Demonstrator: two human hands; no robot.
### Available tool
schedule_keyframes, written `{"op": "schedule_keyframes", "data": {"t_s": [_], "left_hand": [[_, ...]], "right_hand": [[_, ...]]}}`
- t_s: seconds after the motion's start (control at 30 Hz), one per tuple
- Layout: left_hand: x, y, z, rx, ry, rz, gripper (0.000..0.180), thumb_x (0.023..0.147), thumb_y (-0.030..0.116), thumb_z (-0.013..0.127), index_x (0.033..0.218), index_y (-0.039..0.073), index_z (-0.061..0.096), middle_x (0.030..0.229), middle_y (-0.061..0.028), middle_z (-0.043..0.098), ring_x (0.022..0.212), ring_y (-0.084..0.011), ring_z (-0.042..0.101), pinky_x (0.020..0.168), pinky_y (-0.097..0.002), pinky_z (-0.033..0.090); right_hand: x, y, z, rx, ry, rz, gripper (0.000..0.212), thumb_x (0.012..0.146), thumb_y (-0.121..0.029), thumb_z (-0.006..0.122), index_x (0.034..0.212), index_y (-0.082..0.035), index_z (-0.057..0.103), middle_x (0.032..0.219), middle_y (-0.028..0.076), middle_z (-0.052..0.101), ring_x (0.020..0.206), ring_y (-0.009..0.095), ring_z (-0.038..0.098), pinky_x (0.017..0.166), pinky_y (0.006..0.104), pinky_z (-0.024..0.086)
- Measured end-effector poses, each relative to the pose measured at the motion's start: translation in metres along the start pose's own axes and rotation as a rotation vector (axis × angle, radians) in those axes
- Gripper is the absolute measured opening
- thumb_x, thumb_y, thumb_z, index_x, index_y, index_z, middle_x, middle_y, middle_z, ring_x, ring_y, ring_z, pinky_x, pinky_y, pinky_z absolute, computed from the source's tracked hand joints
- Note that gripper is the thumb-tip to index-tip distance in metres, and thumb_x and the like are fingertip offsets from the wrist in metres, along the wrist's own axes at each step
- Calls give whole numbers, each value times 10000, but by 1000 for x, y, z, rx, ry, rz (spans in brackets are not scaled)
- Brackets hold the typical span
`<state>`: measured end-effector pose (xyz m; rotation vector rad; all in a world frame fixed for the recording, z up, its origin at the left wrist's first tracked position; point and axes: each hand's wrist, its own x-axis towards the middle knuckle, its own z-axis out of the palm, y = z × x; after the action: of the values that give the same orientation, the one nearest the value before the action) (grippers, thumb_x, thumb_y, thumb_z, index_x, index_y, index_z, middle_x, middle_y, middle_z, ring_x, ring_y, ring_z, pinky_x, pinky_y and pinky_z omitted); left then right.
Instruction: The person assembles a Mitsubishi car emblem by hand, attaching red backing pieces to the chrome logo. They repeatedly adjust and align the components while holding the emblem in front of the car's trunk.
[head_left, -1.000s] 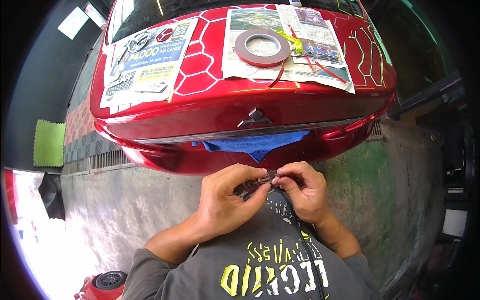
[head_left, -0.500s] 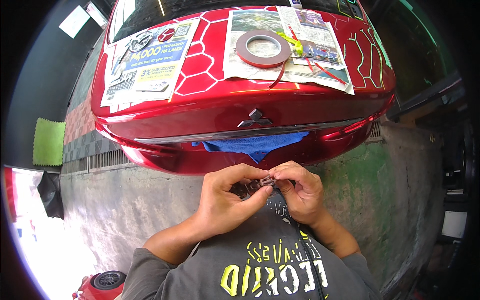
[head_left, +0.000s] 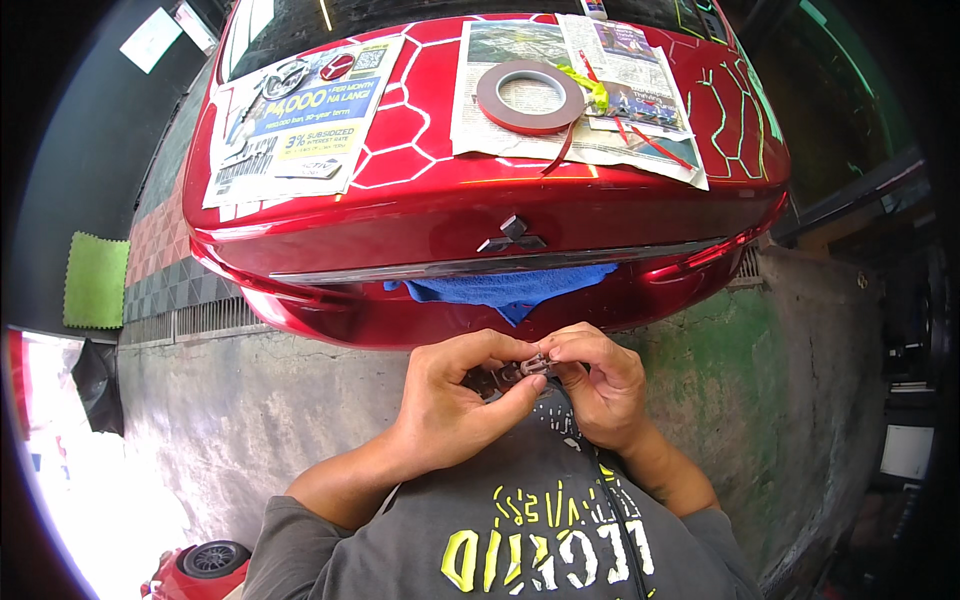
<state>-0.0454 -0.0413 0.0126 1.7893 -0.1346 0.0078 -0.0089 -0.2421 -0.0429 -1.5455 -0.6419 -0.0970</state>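
Observation:
Close in front of my chest, both hands meet over a small dark badge-like piece [head_left: 490,380] with cut-outs and shiny edges. My left hand [head_left: 445,405] is closed around it, thumb below and index finger above. The fingertips of my right hand [head_left: 607,385] pinch at its right end; anything thin between them is too small to make out. Beyond my hands, the red car's boot lid [head_left: 400,225] carries a dark three-pointed emblem [head_left: 512,236]. A blue cloth [head_left: 490,287] lies beneath it on the bumper.
A roll of double-sided tape [head_left: 530,123] rests on the right newspaper [head_left: 478,138], with red strips [head_left: 657,146] and a crumpled yellow-green piece [head_left: 598,96]. The left newspaper [head_left: 310,115] bears a round red badge [head_left: 337,67] and a silver one [head_left: 287,77]. A green mat [head_left: 97,280] is far left.
My view has shifted slightly, so the newspapers and tape roll appear a little to the right. Both hands keep nearly the same hold, with only slight finger movement.

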Motion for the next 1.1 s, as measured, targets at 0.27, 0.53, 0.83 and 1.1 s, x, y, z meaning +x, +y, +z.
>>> {"op": "schedule_keyframes", "data": {"t_s": [0.27, 0.53, 0.83, 1.1], "left_hand": [[-2, -4, 2, -23, 8, -13, 238, 843, 65, 842, 1056, -12, 770, 876, -102, 786, 798, -94, 736, 693, -252, 564], [-3, -1, 1, -33, -10, -52, 245, 843, 73, 847, 1059, -14, 771, 883, -106, 787, 796, -100, 737, 697, -258, 568], [-6, 1, 3, 35, 6, 33, 219, 850, 45, 847, 1037, -35, 764, 924, -104, 791, 839, -103, 730, 732, -255, 572], [-6, -5, 3, 70, -8, 115, 243, 837, 46, 863, 1043, -41, 768, 969, -133, 800, 870, -137, 755, 767, -273, 591]], "right_hand": [[-2, 1, 0, 4, -6, 2, 151, 947, 47, 721, 1070, -35, 694, 1047, 141, 765, 970, 267, 744, 858, 370, 603], [-2, 2, -1, 21, -9, -20, 186, 922, 70, 727, 1071, -38, 704, 1038, 141, 766, 966, 269, 744, 855, 373, 603], [-4, -4, 2, -110, 27, -78, 219, 873, 92, 760, 1047, -29, 708, 972, 139, 769, 883, 278, 760, 776, 359, 613], [-2, -11, -5, -139, -48, -33, 184, 871, 66, 782, 1010, -27, 707, 939, 139, 772, 858, 272, 766, 753, 355, 614]]}}
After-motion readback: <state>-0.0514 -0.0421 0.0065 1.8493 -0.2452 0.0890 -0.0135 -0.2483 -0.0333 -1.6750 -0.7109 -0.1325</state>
